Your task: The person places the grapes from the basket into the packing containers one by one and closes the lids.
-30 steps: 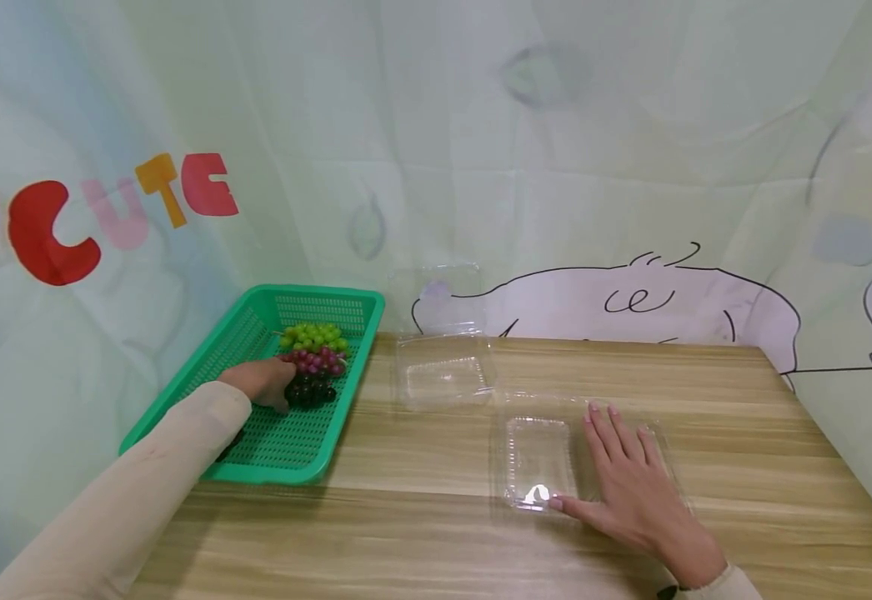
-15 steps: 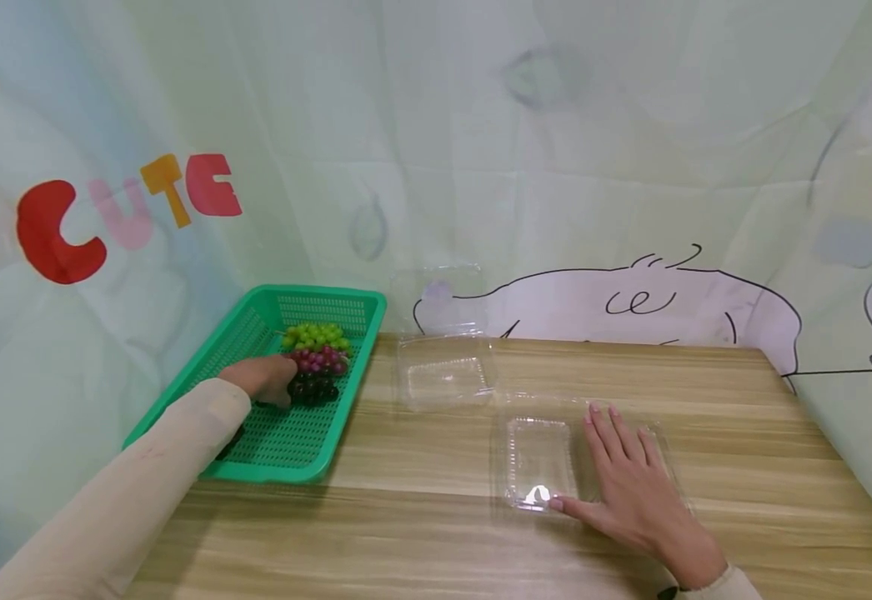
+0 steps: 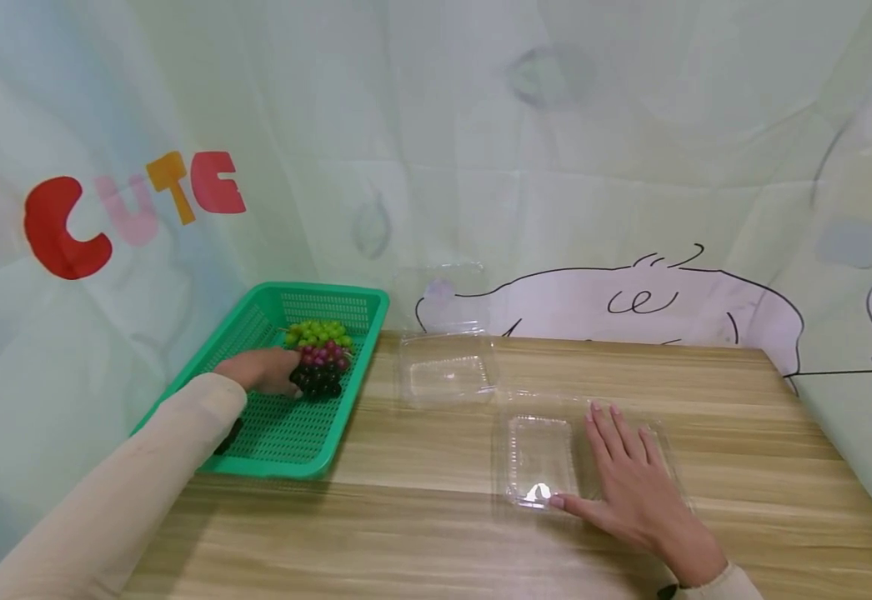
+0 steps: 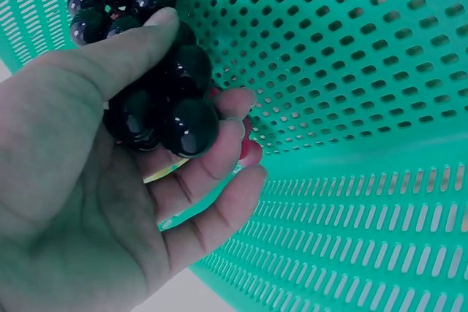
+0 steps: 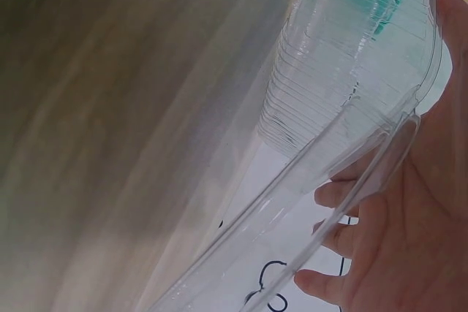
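Note:
In the left wrist view my left hand (image 4: pixel 95 158) grips a bunch of black grapes (image 4: pixel 191 128), thumb over the top and fingers curled beneath. The head view places this hand (image 3: pixel 265 371) inside the green basket (image 3: pixel 308 472), at the left side of the bunch (image 3: pixel 319 382). Red grapes (image 3: pixel 328 355) and green grapes (image 3: pixel 319 333) lie just behind. My right hand (image 3: pixel 634 492) rests with straight, spread fingers on one half of an opened clear plastic container (image 3: pixel 541 458). The right wrist view shows the container's ridged wall (image 5: pixel 329 71) beside the palm.
A second clear container (image 3: pixel 447 377) stands further back, its lid (image 3: pixel 447 296) raised against the printed curtain (image 3: pixel 631 167). Something dark (image 3: pixel 229 437) lies in the basket, partly hidden by the left sleeve (image 3: pixel 173 450). Beneath everything is a wood-grain table (image 3: pixel 406 533).
My left hand has shifted slightly right and away, with its fingers further round the black grapes, which have moved a little. The right hand has stayed in place.

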Available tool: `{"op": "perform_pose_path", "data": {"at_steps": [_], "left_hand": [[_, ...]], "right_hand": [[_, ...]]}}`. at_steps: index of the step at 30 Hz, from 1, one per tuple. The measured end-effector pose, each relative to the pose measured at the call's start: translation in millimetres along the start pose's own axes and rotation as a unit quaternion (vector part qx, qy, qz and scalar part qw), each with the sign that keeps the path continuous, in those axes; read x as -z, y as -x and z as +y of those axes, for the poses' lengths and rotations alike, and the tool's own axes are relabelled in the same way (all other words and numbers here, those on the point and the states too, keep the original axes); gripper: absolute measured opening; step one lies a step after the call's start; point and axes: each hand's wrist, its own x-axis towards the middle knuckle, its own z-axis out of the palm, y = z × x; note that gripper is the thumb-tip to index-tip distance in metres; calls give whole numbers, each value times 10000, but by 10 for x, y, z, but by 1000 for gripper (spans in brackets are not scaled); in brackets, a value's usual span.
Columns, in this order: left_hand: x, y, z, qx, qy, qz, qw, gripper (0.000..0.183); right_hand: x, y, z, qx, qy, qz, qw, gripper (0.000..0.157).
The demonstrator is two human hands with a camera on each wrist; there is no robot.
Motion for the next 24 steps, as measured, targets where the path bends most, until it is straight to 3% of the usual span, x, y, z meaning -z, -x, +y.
{"op": "perform_pose_path", "data": {"at_steps": [3,10,16,24], "left_hand": [[13,4,-3,-34,-33,-39,10000,66],[76,26,-6,-19,238,-79,9997,28],[139,109,33,-41,621,-141,9980,24],[185,150,58,-42,747,-115,9971,28]], "right_hand": [[1,0,-3,6,-3,-29,10000,117],[10,7,-8,-26,-19,-97,9999,117],[18,7,-9,-48,-75,-125,9999,118],[25,3,-11,-16,-47,-50,10000,117]]}}
